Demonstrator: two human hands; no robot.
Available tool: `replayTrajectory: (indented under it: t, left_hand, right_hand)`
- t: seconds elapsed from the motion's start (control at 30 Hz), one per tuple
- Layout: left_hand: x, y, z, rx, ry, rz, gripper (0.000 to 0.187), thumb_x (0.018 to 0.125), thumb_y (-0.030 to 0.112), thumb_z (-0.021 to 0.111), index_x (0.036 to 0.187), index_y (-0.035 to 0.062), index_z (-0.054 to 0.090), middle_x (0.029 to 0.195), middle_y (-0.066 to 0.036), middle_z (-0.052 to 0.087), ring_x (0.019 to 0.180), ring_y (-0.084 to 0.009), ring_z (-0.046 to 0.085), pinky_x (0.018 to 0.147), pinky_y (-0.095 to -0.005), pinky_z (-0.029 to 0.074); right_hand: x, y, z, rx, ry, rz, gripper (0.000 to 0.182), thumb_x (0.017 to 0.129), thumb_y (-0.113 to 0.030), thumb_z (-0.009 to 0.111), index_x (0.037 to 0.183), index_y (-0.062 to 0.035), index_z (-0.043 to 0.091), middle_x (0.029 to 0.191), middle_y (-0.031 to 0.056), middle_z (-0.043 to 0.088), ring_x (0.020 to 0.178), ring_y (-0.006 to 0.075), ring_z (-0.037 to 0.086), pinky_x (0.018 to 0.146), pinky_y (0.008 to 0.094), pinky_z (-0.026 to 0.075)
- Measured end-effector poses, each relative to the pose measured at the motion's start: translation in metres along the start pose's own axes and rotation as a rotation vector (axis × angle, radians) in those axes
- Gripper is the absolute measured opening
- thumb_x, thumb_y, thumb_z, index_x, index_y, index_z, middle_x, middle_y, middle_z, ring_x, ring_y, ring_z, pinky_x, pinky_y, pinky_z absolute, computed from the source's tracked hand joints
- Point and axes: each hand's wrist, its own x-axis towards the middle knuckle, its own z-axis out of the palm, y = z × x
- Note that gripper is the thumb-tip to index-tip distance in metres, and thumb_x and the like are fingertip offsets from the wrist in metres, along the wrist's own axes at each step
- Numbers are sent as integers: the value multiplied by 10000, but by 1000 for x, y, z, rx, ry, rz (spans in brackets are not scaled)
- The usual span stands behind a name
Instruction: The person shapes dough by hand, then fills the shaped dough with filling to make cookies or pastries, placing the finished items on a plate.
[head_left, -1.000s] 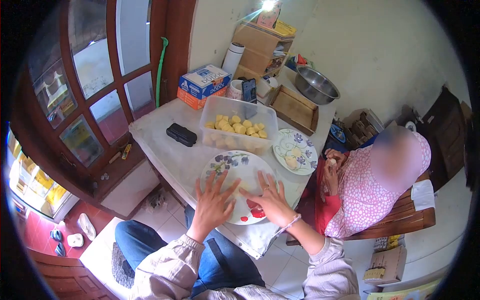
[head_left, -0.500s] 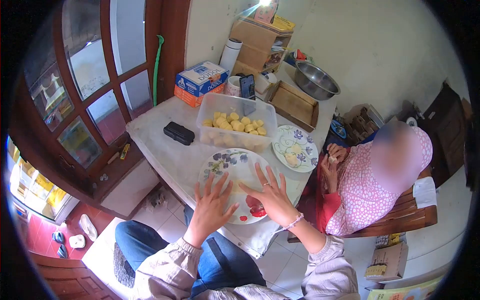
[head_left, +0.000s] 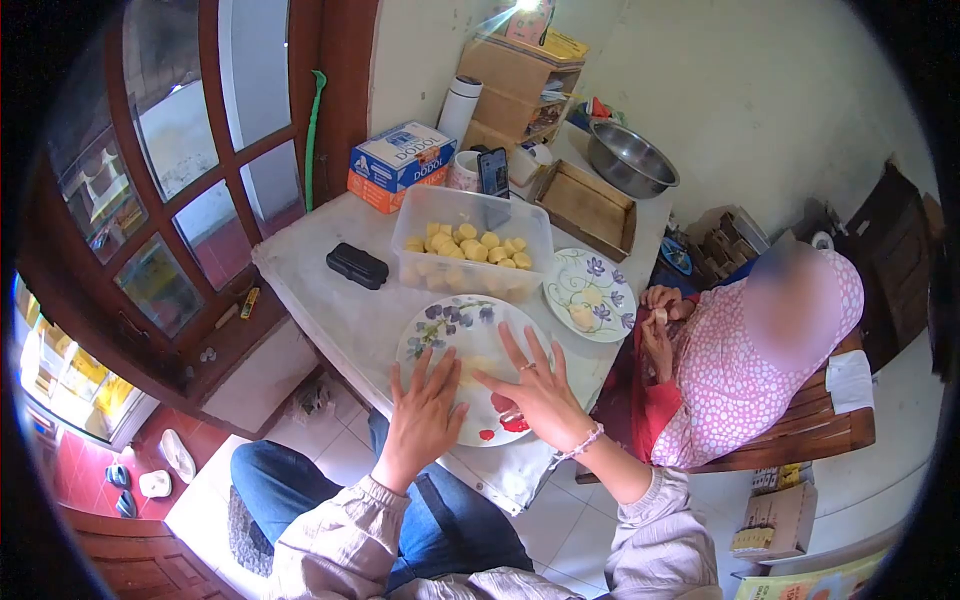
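Note:
Both of my hands are over a white plate with painted flowers and red patches. My left hand is at the plate's left front side, fingers stretched out, with nothing in it. Across from it, my right hand has its fingers spread, its index finger reaching toward a pale, flat yellowish patch that looks like dough. Whether the fingertips touch it is hard to tell. Behind the plate stands a clear plastic tub of small yellow dough pieces.
A flowered plate with pale pieces sits to the right, near a co-worker holding a small piece. On the table are a black case, a phone, boxes, a cardboard tray and a steel bowl.
My left thumb has come closer to its fingers, and the right hand has shifted slightly left. The co-worker's hands have moved a little. The plate stays about where it was.

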Motion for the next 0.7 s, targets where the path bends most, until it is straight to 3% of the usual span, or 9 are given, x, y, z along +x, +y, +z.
replayTrajectory:
  t: [0.13,0.4,0.5,0.6,0.7]
  left_hand:
    - [-1,-1,1,13,-9,0,607,900,289,540,1429,29,397,1526,-68,320,1434,-298,221,1117,-624,132]
    - [-4,-4,12,-122,148,-107,568,915,160,467,1425,-54,339,1541,-207,212,1440,-366,180,1129,-575,152]
    - [-4,-7,16,-110,145,-93,567,905,140,472,1418,-64,343,1533,-215,228,1436,-380,184,1128,-576,164]
    - [-4,-7,16,-163,194,-86,565,895,121,472,1412,-69,347,1525,-221,243,1431,-382,195,1131,-574,169]
    - [-5,-7,16,-168,220,-89,581,876,107,478,1414,-70,345,1515,-227,257,1426,-390,204,1139,-565,168]
  right_hand:
    - [2,-5,19,-32,-87,-2,610,835,-72,593,1360,-374,522,1603,140,78,1452,417,133,1105,652,154]
    - [4,-7,16,-46,-80,-13,644,820,-58,590,1363,-396,513,1601,160,69,1446,452,114,1105,659,143]
    - [12,0,-4,35,-125,-69,653,817,-54,589,1369,-393,504,1602,161,59,1447,452,107,1103,661,143]
    - [10,2,28,46,-133,1,678,809,-42,596,1378,-395,493,1604,161,48,1452,442,101,1102,661,146]
    - [21,-4,-3,-63,-169,-102,708,791,-31,610,1386,-395,484,1603,165,45,1451,440,108,1101,658,153]
